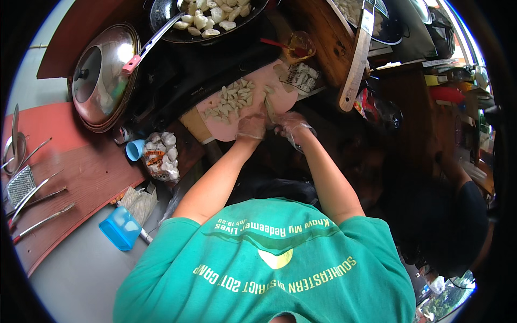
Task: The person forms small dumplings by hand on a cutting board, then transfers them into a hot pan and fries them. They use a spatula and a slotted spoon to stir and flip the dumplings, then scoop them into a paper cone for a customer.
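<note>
Both my hands wear clear plastic gloves and meet at the near edge of a pink cutting board. My left hand rests low on the board, its fingertips close to a pale, long food strip. From the right, my right hand reaches the lower end of that strip; its fingers are curled, and the grip is partly hidden. A heap of small, pale, pointed food pieces lies on the board to the left of the strip. A printed plastic packet sits at the board's far right.
Beyond stands a black wok with whitish pieces and a pink-handled ladle. A domed lid leans left. A bag of white balls, a blue cup and a wooden-handled tool flank me. A person is at right.
</note>
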`<state>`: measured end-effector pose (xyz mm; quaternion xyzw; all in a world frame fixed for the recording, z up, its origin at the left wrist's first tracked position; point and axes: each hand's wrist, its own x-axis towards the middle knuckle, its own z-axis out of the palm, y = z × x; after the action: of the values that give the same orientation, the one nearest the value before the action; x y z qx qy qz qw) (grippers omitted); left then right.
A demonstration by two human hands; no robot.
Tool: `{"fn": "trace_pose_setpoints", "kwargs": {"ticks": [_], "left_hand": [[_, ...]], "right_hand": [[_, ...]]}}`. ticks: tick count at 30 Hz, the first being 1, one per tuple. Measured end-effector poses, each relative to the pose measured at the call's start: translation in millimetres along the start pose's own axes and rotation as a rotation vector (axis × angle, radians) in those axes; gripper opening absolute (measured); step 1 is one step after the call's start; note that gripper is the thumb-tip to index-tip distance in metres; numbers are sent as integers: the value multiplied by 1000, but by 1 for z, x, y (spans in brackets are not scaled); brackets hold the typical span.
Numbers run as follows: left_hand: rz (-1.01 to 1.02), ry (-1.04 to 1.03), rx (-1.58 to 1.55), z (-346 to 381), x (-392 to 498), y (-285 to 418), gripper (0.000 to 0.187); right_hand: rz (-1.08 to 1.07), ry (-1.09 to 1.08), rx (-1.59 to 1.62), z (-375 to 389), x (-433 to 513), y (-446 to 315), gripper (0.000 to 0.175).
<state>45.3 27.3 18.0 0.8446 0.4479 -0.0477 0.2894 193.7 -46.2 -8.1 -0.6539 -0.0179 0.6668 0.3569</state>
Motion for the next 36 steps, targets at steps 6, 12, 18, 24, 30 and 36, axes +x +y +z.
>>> {"fn": "trace_pose_setpoints", "kwargs": {"ticks": [6, 12, 18, 24, 30, 36], "left_hand": [[-271, -91, -32, -6, 23, 7, 43], [114, 158, 138, 13, -6, -8, 41], [-136, -185, 1, 13, 25, 2, 47], [88, 99, 84, 25, -3, -8, 46], [-4, -196, 39, 21, 11, 1, 42], [-8, -100, 1, 10, -4, 10, 39]], "right_hand": [[-59, 46, 47, 5, 1, 4, 15], [-129, 66, -101, 9, 2, 4, 15], [-203, 78, -120, 2, 4, 14, 14], [-221, 98, -179, 0, 12, 14, 17], [-267, 124, -331, -4, 7, 9, 15], [-213, 206, -150, -3, 6, 5, 16]]}}
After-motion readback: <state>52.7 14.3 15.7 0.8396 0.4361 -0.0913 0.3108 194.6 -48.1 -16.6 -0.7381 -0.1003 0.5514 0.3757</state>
